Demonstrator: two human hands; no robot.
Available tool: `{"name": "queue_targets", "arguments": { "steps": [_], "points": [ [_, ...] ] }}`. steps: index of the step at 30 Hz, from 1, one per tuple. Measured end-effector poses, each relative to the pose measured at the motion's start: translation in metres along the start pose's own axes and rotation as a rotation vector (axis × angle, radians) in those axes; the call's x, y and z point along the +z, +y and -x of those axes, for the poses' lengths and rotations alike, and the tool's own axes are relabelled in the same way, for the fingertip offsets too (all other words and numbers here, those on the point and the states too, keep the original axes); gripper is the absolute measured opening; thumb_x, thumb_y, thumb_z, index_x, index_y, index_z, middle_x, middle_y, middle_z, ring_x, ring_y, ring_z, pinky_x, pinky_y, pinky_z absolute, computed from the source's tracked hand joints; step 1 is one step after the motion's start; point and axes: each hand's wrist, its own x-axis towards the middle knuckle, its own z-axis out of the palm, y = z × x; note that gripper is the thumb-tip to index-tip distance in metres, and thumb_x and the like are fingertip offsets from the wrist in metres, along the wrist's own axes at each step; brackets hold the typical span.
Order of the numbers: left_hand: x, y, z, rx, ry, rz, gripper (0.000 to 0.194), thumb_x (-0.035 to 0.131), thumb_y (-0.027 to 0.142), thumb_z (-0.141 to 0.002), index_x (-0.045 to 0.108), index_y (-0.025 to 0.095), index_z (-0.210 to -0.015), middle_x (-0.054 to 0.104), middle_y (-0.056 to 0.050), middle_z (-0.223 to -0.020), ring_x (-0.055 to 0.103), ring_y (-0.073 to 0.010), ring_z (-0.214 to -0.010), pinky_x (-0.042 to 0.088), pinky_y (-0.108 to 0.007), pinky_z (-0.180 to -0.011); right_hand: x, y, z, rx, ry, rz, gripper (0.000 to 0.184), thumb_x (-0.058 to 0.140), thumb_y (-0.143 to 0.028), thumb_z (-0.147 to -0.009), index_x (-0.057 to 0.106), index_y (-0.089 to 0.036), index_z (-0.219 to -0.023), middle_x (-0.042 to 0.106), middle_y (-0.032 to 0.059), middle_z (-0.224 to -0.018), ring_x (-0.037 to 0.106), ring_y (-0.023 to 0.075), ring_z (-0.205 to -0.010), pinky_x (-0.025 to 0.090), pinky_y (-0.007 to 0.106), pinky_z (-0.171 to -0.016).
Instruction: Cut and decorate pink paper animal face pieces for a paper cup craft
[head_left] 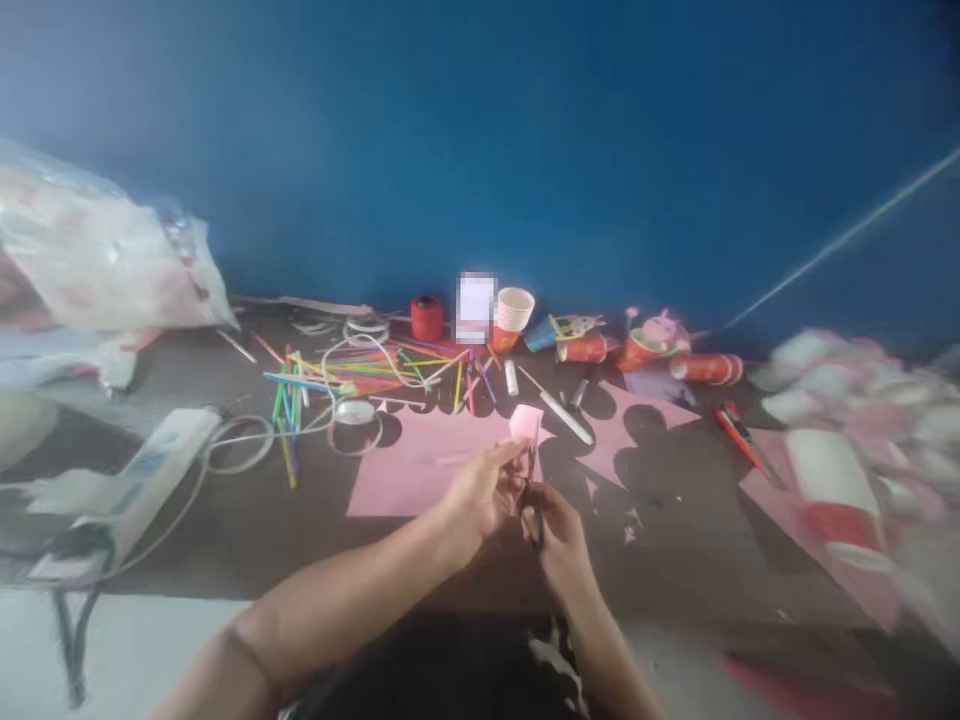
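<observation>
My left hand [486, 488] is closed on a small piece of pink paper [525, 422], which sticks up above the fingertips. Close beside it, my right hand [559, 530] grips a pair of scissors [536, 525] by the dark handles. The blades point up and away from me along the paper's right side; whether they touch its edge is too blurred to tell. Under and behind both hands, a large pink sheet [412, 465] with rounded cut-outs lies on the dark table [300, 550]. Another cut pink sheet [611, 450] lies to the right.
Colourful sticks [360, 370] and a white cable [322, 400] lie left of centre, near a power strip [165, 470]. Stacked paper cups [514, 312] stand at the back. A red utility knife [746, 445], a fallen cup [836, 495] and a plastic bag [97, 240] lie at the sides.
</observation>
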Motion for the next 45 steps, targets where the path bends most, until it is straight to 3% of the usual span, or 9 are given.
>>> {"name": "queue_targets", "arguments": {
  "steps": [9,35,45],
  "points": [
    [0.0,-0.008,-0.009,0.015,-0.07,-0.04,0.01,0.068,0.019,-0.073,0.061,0.012,-0.075,0.05,0.004,-0.053,0.044,-0.0032,-0.039,0.032,-0.014,-0.036,-0.007,-0.011,0.0,0.038,0.049,0.012,0.024,0.064,-0.039,-0.074,0.057,-0.017,-0.071,0.046,-0.0043,-0.055,0.037,0.0082,-0.05,0.03,0.02,-0.047],
    [0.008,-0.007,-0.005,0.026,-0.039,-0.021,0.012,0.073,0.015,-0.068,0.064,0.009,-0.072,0.052,0.002,-0.057,0.046,-0.0018,-0.047,0.033,-0.01,-0.039,-0.017,-0.011,0.004,0.05,0.044,0.076,0.023,0.061,-0.038,-0.077,0.053,-0.017,-0.07,0.044,-0.0049,-0.057,0.035,0.008,-0.051,0.029,0.021,-0.048],
    [0.011,-0.006,0.0,0.018,-0.039,-0.015,0.01,0.072,0.015,-0.068,0.065,0.009,-0.072,0.052,0.002,-0.059,0.046,-0.0013,-0.048,0.033,-0.009,-0.039,-0.015,-0.026,0.005,0.054,0.065,0.093,0.026,0.062,-0.04,-0.074,0.052,-0.017,-0.066,0.044,-0.0047,-0.054,0.036,0.0079,-0.05,0.03,0.021,-0.047]
  ]
}}
